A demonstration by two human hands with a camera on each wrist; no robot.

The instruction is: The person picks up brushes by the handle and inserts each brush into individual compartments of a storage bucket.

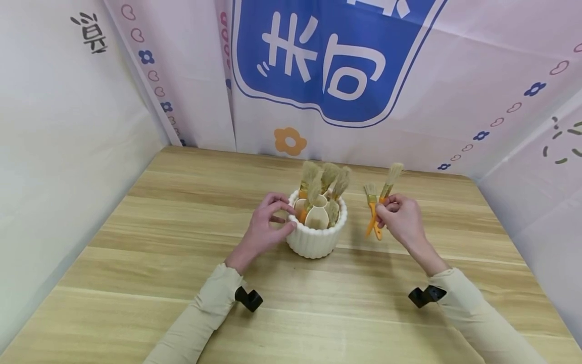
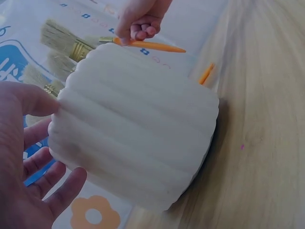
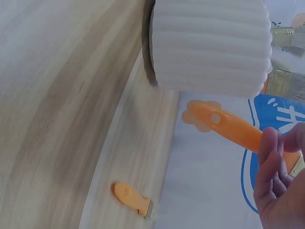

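A white ribbed pot (image 1: 313,245) stands upright on the table, holding several bristle-up paintbrushes (image 1: 309,172) and pale spoon-shaped pieces (image 1: 317,218). At its left side is my left hand (image 1: 267,222), thumb tip touching the rim and the other fingers spread loosely beside it, as the left wrist view shows. To the right of the pot, my right hand (image 1: 402,216) pinches a paintbrush (image 3: 236,130) by its orange handle, bristles up and handle end pointing down. Another orange-handled paintbrush (image 1: 371,192) lies on the table just behind, partly overlapped by the held one in the head view.
The wood-grain table (image 1: 150,242) meets a printed cloth backdrop (image 1: 200,111) along its far edge. White cloth walls (image 1: 68,151) rise on the left and right. A black mount (image 1: 248,299) sits on each sleeve cuff.
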